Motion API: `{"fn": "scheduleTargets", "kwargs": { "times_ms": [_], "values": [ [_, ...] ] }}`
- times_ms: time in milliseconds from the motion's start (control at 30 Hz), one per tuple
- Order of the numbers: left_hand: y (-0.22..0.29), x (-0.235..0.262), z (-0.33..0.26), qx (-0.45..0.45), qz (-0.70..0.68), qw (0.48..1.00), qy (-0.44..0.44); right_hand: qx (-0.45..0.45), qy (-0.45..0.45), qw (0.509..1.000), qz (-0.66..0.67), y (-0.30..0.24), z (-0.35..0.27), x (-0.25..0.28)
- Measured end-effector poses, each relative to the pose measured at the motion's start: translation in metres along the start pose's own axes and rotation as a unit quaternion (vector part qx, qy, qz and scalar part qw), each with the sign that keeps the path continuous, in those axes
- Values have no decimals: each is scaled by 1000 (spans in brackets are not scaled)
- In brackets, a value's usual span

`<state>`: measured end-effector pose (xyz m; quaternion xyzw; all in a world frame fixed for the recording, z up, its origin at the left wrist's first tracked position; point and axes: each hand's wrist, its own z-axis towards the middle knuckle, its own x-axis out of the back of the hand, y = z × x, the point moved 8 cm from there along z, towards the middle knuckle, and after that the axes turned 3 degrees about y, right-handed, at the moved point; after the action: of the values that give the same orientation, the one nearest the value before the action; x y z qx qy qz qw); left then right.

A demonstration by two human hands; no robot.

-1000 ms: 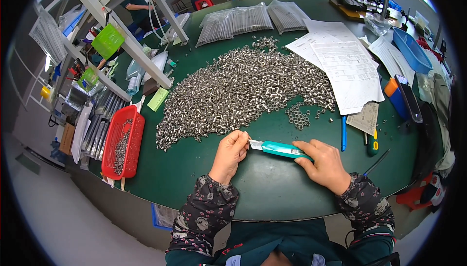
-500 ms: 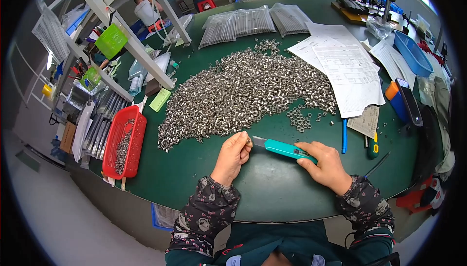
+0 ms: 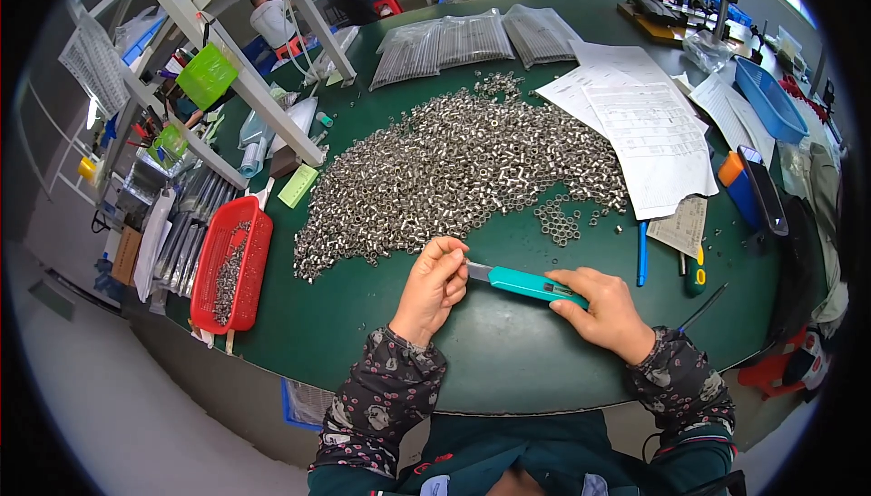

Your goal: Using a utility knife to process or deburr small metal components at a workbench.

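My right hand (image 3: 606, 311) is closed around a teal utility knife (image 3: 524, 284), thumb and fingers near its slider. Its bare blade points left and reaches the fingertips of my left hand (image 3: 429, 289). Those fingertips pinch a small metal ring, mostly hidden now behind the fingers and the blade tip. Just beyond both hands spreads a big heap of small silvery metal rings (image 3: 454, 169) on the green tabletop (image 3: 517, 360). A small patch of loose rings (image 3: 558, 224) lies off the heap's near right side.
At the left edge stands a red basket (image 3: 258, 265) partly filled with metal parts. Papers (image 3: 649, 133), a blue pen (image 3: 642, 254) and a yellow-green-handled tool (image 3: 696, 275) lie right. Bagged tubes (image 3: 472, 40) lie at the back; a shelf frame (image 3: 263, 101) rises left. People are beyond.
The knife has shifted slightly left, bringing its blade tip from just short of my left fingertips up against them. In the background at upper left, a standing person has come into view.
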<state>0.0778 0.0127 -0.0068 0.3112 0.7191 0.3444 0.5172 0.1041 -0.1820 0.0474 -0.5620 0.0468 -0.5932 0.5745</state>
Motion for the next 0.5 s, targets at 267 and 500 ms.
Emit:
{"fn": "scheduleTargets", "kwargs": {
  "times_ms": [267,500],
  "values": [
    [0,-2,-1,11,9,999,-40,-7,-8,1000,14,4,1,-1],
    [-1,3,0,0,49,998,-36,-12,-17,1000,-13,2,1,0]
  ]
}}
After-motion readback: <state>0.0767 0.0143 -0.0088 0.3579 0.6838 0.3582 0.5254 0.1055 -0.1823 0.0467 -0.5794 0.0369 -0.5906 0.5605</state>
